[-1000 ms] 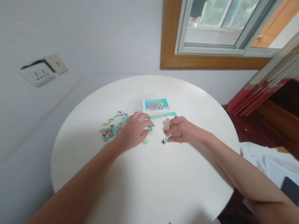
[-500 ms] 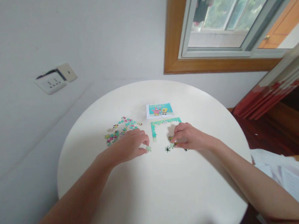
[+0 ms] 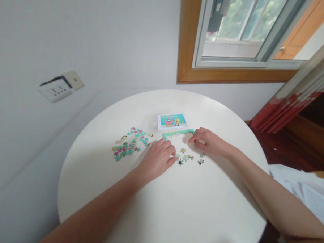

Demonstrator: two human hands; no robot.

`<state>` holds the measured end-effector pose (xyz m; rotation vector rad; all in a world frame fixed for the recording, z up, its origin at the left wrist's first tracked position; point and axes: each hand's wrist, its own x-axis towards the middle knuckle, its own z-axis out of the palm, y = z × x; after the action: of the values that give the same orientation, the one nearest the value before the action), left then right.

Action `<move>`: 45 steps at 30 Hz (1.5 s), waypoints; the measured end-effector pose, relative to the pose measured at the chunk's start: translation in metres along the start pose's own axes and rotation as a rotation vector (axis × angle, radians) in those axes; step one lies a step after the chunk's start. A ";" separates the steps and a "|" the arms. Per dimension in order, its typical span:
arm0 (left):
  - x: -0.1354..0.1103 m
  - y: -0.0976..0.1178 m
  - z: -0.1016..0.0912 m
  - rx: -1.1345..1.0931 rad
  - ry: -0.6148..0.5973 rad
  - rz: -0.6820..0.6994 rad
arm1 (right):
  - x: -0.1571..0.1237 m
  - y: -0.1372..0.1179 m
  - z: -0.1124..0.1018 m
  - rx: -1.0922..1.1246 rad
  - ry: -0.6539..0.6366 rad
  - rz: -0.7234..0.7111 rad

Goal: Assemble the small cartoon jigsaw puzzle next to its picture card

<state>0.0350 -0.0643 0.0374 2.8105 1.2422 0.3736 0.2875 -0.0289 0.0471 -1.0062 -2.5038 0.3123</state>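
My left hand has its thumb and fingers closed at the left side of a small group of loose puzzle pieces. A pale green puzzle piece shows at its fingertips. My right hand is curled beside the right end of the partly joined puzzle border; what its fingertips pinch is too small to make out. The border's top strip is teal, and my left hand covers its left side. Behind it lies a picture card with cartoon figures.
A heap of mixed puzzle pieces lies left of my left hand on the round white table. A wall with a socket and a window stands behind. Papers lie at the lower right, below a curtain.
My left hand has moved right with the pale green piece, up to the loose group. My right hand has drawn up and away from those pieces, uncovering several of them.
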 end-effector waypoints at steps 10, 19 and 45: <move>0.002 -0.003 0.003 -0.062 0.035 -0.009 | 0.001 -0.007 0.016 -0.039 -0.004 -0.015; 0.001 -0.004 0.006 -0.144 0.040 0.012 | 0.007 -0.013 0.029 -0.061 0.015 0.023; 0.002 -0.048 0.016 -0.224 0.260 -0.008 | 0.001 -0.001 0.023 0.044 -0.019 -0.017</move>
<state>0.0050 -0.0293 0.0159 2.6278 1.1665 0.8440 0.2756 -0.0302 0.0278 -0.9687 -2.5102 0.3717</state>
